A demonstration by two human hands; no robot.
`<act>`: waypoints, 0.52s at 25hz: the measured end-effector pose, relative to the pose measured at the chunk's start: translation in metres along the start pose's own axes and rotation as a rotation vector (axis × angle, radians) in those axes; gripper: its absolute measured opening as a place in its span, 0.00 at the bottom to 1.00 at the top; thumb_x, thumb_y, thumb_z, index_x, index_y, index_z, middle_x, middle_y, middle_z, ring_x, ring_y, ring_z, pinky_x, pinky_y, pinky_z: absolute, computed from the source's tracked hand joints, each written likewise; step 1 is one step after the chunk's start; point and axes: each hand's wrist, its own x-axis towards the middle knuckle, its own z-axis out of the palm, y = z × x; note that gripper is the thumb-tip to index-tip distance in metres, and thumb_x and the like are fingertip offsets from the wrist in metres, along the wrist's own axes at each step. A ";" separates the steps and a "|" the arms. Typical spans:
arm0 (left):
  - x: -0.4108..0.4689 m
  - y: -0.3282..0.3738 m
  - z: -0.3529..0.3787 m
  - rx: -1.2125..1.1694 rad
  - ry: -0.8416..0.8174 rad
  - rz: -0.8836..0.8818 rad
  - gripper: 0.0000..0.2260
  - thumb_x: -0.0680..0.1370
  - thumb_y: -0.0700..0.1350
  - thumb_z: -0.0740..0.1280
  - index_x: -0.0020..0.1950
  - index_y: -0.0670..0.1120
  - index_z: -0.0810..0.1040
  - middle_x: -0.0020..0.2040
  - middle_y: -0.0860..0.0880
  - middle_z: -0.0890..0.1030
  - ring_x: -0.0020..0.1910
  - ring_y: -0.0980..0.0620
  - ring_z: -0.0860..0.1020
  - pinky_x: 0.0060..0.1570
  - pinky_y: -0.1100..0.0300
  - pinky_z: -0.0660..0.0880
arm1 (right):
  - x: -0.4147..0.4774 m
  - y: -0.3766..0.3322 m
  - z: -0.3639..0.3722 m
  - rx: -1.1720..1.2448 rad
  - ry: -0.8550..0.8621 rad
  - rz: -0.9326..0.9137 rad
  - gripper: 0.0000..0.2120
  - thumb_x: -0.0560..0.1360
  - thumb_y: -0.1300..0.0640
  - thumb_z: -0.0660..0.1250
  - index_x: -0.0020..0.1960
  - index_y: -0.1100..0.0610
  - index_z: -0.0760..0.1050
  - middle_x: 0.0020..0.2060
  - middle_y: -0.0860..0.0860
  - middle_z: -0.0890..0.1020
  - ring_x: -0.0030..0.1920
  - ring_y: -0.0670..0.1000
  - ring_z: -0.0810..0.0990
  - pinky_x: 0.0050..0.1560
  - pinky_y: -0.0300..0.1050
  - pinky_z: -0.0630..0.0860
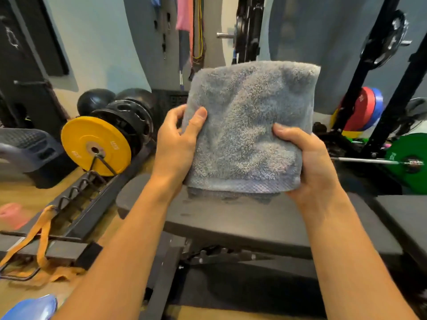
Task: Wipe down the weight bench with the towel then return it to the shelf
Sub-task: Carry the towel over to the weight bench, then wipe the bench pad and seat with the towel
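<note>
A folded grey-blue towel is held upright in the middle of the head view, above the black padded weight bench. My left hand grips the towel's left edge, thumb on the front. My right hand grips its lower right side. The towel's bottom hem hangs just over the bench pad; whether it touches the pad is unclear. No shelf is in view.
A yellow weight plate and black plates sit on a floor rack at left. An orange strap lies over the rack's end. A green-plated barbell and a black rack with coloured plates stand at right.
</note>
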 end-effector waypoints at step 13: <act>0.042 -0.272 -0.098 0.571 0.006 -0.279 0.11 0.80 0.44 0.61 0.60 0.48 0.78 0.55 0.48 0.81 0.54 0.48 0.79 0.52 0.54 0.72 | 0.036 0.269 -0.035 -1.770 -0.182 0.069 0.36 0.74 0.55 0.67 0.76 0.50 0.52 0.62 0.51 0.78 0.62 0.56 0.76 0.63 0.51 0.69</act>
